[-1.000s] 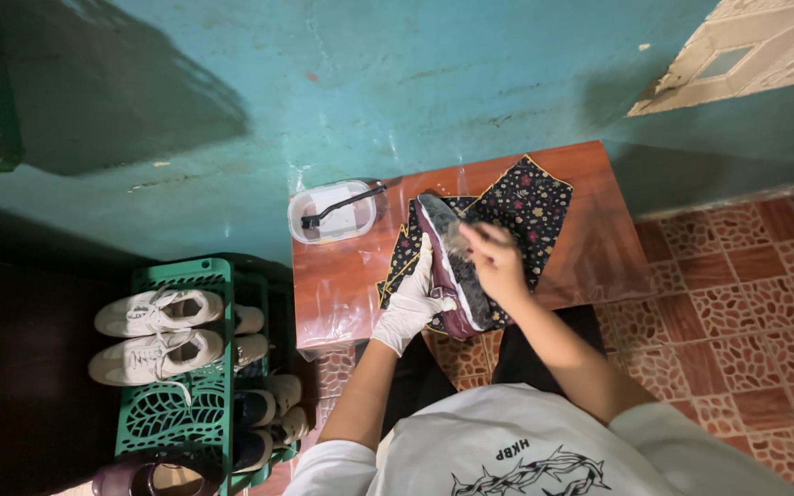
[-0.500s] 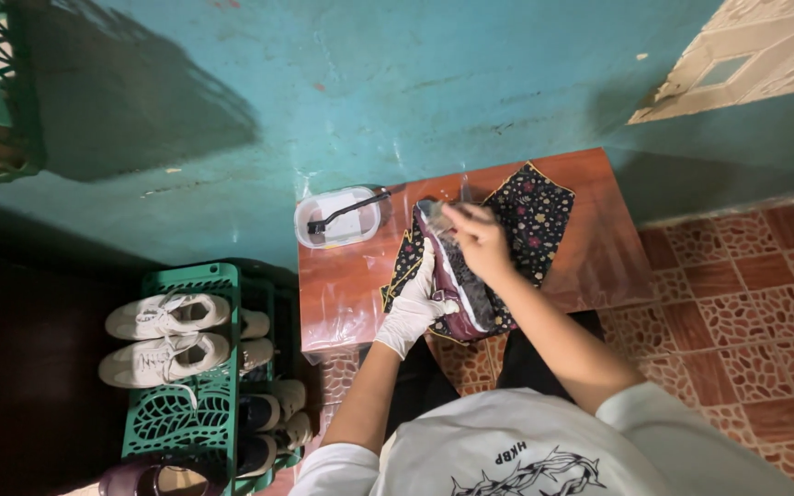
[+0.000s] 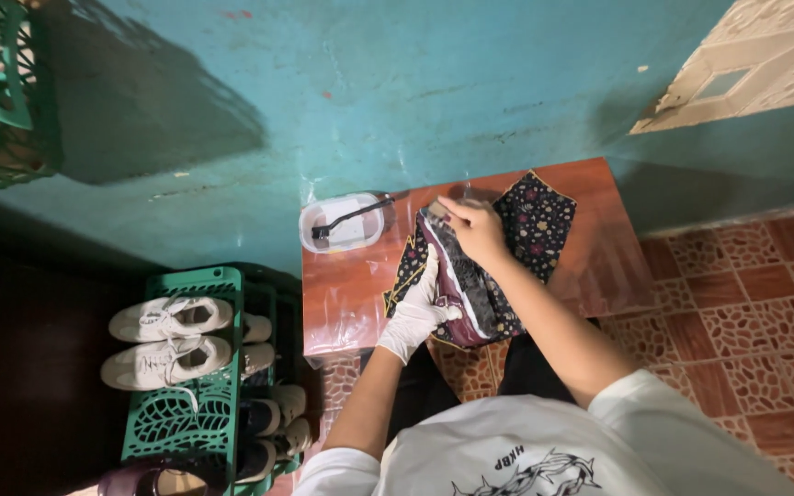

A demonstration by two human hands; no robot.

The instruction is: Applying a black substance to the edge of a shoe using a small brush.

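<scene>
I see white tub with brush (image 3: 344, 223) far left on table (image 3: 599, 276). My gloved left hand (image 3: 418, 310) clamps near end of shoe (image 3: 464, 287); long axis runs near-far. My bare right hand (image 3: 478, 230) curls on far end, over patterned cloth (image 3: 537, 220).

Home entryway corner: green shoe rack (image 3: 186, 367) with sneakers (image 3: 172, 338), teal wall (image 3: 415, 101), patterned floor tiles (image 3: 746, 303).

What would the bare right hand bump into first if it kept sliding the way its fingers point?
The right hand points up-left along the shoe. Past the shoe's end, it would probably meet the clear tub holding a dark brush, though depth is hard to judge.
</scene>
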